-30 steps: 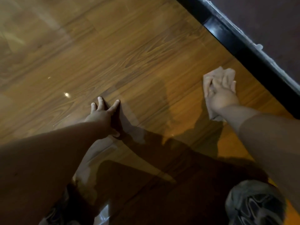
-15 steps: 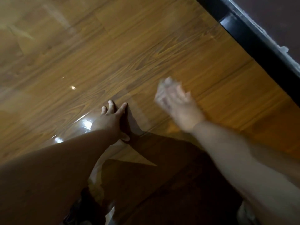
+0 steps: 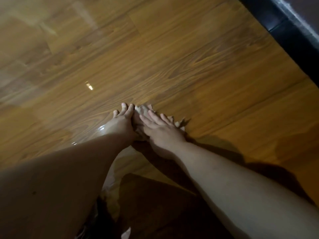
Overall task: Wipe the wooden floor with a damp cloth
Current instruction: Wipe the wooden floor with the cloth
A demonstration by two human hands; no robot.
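Observation:
The wooden floor fills the view, glossy with wet streaks near my arms. My right hand lies flat with straight fingers on a pale damp cloth, pressing it onto the boards; only the cloth's edges show past the fingers. My left hand rests flat on the floor just left of it, fingers spread, and the two hands touch side by side.
A black skirting edge runs diagonally across the upper right corner, with a dark surface beyond it. Dark shadow covers the floor below my arms. A bright light reflection sits on the boards to the left.
My right hand has swept the cloth leftward from near the black skirting to right beside my left hand. The left hand has stayed planted on the floor.

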